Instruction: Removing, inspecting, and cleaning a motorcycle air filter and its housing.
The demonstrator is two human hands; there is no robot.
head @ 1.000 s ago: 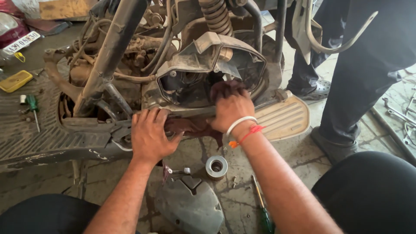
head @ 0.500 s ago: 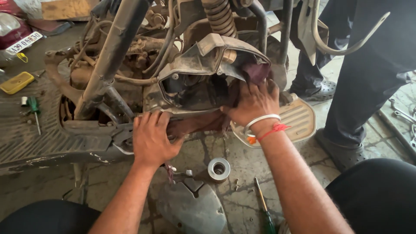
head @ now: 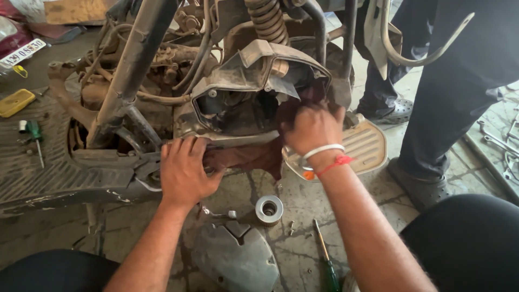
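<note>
A stripped scooter lies in front of me with its dusty engine housing (head: 238, 81) open toward me. My right hand (head: 313, 127) presses a dark maroon rag (head: 254, 157) against the right inner edge of the housing opening, fingers closed on the cloth. My left hand (head: 184, 170) rests flat on the lower rim of the housing, beside the hanging end of the rag. The rag runs from under my right hand down along the bottom edge.
On the floor lie a metal ring (head: 268, 208), a grey engine cover (head: 238, 259), small bolts and a green-handled screwdriver (head: 327, 265). Another screwdriver (head: 35, 135) and a yellow box (head: 16, 101) sit on the floorboard at left. A person's legs (head: 448, 108) stand at right, wrenches (head: 503, 146) beyond.
My right hand has slid the rag from the middle of the housing opening up and to the right edge. My left hand has stayed on the lower rim.
</note>
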